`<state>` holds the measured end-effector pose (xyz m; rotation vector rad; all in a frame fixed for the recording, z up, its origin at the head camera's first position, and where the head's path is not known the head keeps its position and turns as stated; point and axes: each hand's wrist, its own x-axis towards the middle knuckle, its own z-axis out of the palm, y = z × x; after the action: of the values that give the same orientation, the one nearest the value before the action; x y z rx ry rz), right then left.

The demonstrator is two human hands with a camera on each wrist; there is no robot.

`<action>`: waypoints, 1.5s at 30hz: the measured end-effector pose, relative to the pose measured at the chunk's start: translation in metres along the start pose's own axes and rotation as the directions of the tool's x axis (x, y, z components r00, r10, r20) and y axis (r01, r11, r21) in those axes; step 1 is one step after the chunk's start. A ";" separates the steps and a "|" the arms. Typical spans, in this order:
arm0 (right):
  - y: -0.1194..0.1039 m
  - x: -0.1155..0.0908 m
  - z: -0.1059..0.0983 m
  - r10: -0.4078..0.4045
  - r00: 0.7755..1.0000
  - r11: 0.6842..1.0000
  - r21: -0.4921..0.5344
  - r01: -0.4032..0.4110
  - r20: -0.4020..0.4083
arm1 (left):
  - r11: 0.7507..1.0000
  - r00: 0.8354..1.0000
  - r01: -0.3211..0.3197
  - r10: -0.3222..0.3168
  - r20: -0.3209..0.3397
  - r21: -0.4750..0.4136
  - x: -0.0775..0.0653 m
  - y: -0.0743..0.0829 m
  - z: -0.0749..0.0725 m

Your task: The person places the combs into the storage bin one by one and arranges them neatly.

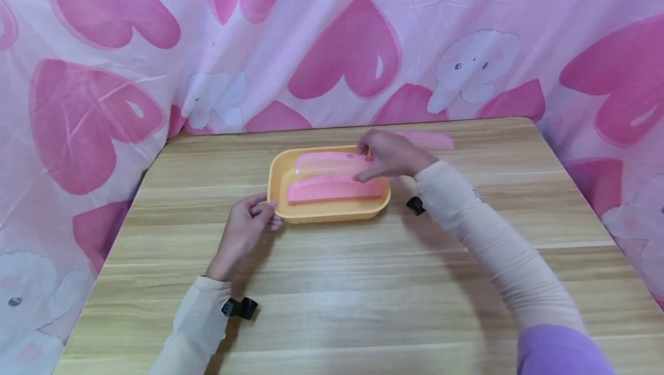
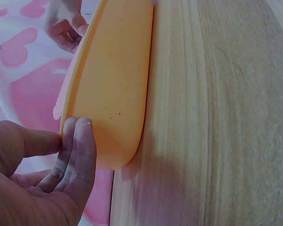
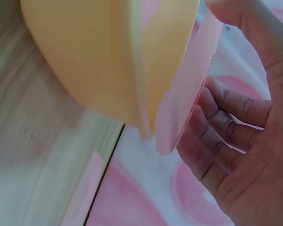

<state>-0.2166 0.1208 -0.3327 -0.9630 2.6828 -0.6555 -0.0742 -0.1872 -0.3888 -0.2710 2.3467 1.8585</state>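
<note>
A yellow-orange plastic tray stands on the table. My left hand pinches its left rim, thumb on top and fingers against the outer wall. Inside lies a pink comb, teeth toward me. Behind it, my right hand holds another pink comb by its right end, over the tray. In the right wrist view that held comb is tilted between thumb and fingers, beside the tray rim.
A third pink comb lies on the wooden table near its back edge, partly behind my right hand. A pink heart-patterned cloth hangs behind the table and at its sides. Black wrist cameras sit on both sleeves.
</note>
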 end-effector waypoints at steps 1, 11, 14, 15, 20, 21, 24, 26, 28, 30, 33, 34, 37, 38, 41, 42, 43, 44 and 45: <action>-0.002 0.001 0.002 0.000 1.000 1.000 0.000 0.000 0.008 | 1.000 1.000 0.003 -0.003 -0.002 0.001 0.000 0.000 0.000; -0.012 0.010 0.017 -0.025 0.998 0.998 -0.049 0.028 0.059 | 1.000 1.000 -0.005 0.005 0.003 0.005 0.000 -0.001 0.000; -0.012 0.011 0.021 -0.030 0.997 0.998 -0.053 0.034 0.070 | 1.000 1.000 -0.008 0.008 0.005 0.006 0.000 -0.001 0.000; -0.012 0.011 0.023 -0.028 0.997 0.998 -0.055 0.032 0.075 | 1.000 1.000 -0.009 0.009 0.005 0.007 0.000 -0.001 -0.001; -0.013 0.012 0.030 -0.003 0.995 0.997 -0.075 0.010 0.096 | 1.000 1.000 -0.015 0.015 0.008 -0.001 -0.001 -0.001 0.000; -0.014 0.013 0.031 0.003 0.995 0.997 -0.081 0.005 0.099 | 1.000 1.000 -0.015 0.015 0.008 -0.002 -0.001 -0.001 0.000; -0.013 0.013 0.035 0.019 0.994 0.996 -0.089 -0.009 0.110 | 1.000 1.000 -0.016 0.016 0.006 -0.004 0.000 -0.001 0.000; -0.013 0.013 0.037 0.021 0.993 0.996 -0.093 -0.011 0.116 | 1.000 1.000 -0.015 0.015 0.005 -0.003 0.000 -0.001 0.000; -0.012 0.013 0.039 0.022 0.993 0.995 -0.095 -0.011 0.119 | 1.000 1.000 -0.017 0.017 0.004 -0.001 0.000 -0.001 0.000; -0.011 0.012 0.040 0.022 0.993 0.996 -0.092 -0.011 0.119 | 1.000 1.000 -0.016 0.016 0.006 0.002 0.000 -0.001 0.000; -0.010 0.012 0.042 0.026 0.992 0.996 -0.089 -0.015 0.122 | 1.000 1.000 -0.014 0.014 0.009 0.013 0.000 -0.002 0.000; -0.010 0.012 0.042 0.027 0.992 0.996 -0.089 -0.016 0.124 | 1.000 1.000 -0.013 0.013 0.009 0.017 0.000 -0.002 0.000; -0.010 0.011 0.041 0.034 0.990 0.995 -0.095 -0.021 0.135 | 1.000 1.000 -0.016 0.015 0.009 0.018 0.001 -0.003 0.000; -0.011 0.011 0.040 0.038 0.989 0.995 -0.095 -0.025 0.142 | 1.000 1.000 -0.017 0.017 0.008 0.017 0.001 -0.003 0.000; -0.012 0.009 0.037 0.047 0.987 0.996 -0.089 -0.033 0.156 | 1.000 1.000 -0.019 0.019 0.006 0.010 0.001 -0.003 0.000; -0.012 0.008 0.036 0.047 0.986 0.996 -0.083 -0.034 0.157 | 1.000 1.000 -0.018 0.018 0.006 0.011 0.001 -0.003 0.000; -0.012 0.007 0.034 0.046 0.986 0.996 -0.080 -0.033 0.158 | 1.000 1.000 -0.016 0.016 0.007 0.011 0.001 -0.003 0.000; -0.011 0.006 0.032 0.041 0.987 0.997 -0.078 -0.029 0.157 | 1.000 1.000 -0.014 0.014 0.006 0.013 0.001 -0.003 0.000; -0.010 0.005 0.029 0.031 0.988 0.997 -0.076 -0.020 0.150 | 1.000 1.000 -0.013 0.012 0.007 0.013 0.001 -0.003 0.000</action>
<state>-0.2049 0.1012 -0.3536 -0.9546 2.5968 -0.4609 -0.0745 -0.1878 -0.3916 -0.2484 2.3605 1.8458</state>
